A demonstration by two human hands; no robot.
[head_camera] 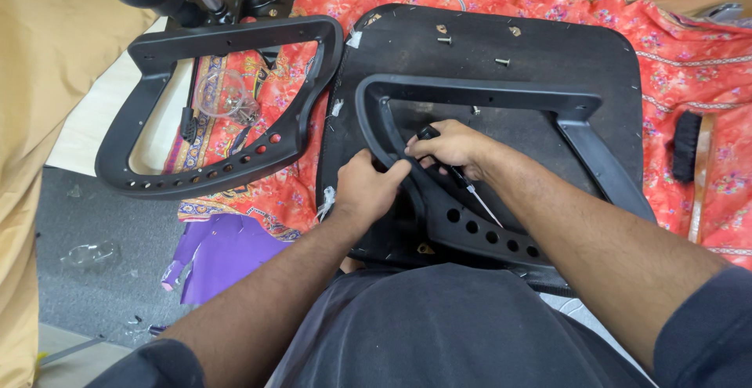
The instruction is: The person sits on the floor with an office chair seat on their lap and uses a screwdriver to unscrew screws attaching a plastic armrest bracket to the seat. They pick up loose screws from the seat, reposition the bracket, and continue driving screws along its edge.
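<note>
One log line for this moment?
left hand: grips armrest frame | right hand: holds screwdriver | frame on seat base

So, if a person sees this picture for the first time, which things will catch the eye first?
Probably the two hands meeting at the middle: the left hand and right hand grip a black armrest frame lying on a black seat base. A second armrest frame lies at upper left, on the bright red flowered cloth.
</note>
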